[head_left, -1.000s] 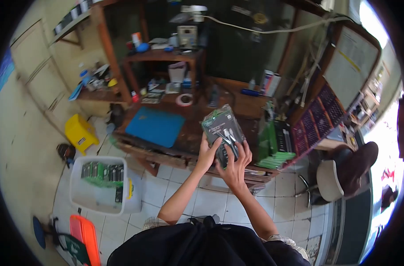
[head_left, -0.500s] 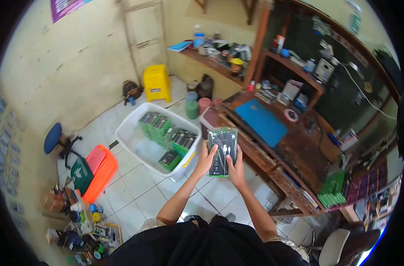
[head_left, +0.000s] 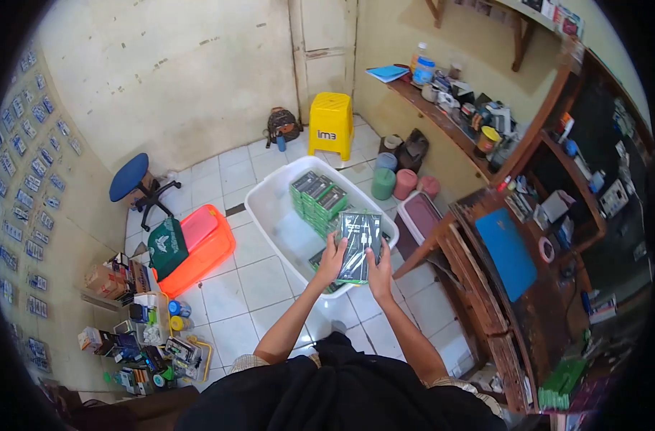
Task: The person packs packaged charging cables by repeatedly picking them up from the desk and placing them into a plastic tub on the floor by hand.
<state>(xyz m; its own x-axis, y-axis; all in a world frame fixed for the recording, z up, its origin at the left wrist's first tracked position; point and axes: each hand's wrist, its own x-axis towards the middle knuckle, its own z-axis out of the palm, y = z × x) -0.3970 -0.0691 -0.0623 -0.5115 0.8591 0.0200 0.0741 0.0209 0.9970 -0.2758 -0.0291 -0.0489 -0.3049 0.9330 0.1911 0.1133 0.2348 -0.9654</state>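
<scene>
Here, gripped the black packet (head_left: 358, 241) between the left hand (head_left: 331, 261) and the right hand (head_left: 379, 273), with both thumbs on its front face. Held it across the view of the white tub (head_left: 279, 228), partly masking the stacked green-edged packets (head_left: 317, 201) inside; could not tell the clearance above the rim.

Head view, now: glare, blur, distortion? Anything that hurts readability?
Head view: strong fisheye, black rounded corners, wooden desk skewed toward the right edge; head view: shiny highlights on the plastic-wrapped cable pack, its small print unreadable; head view: light reflecting off the white floor tiles; head view: stacked green packs at lower right soft, little detail.
</scene>
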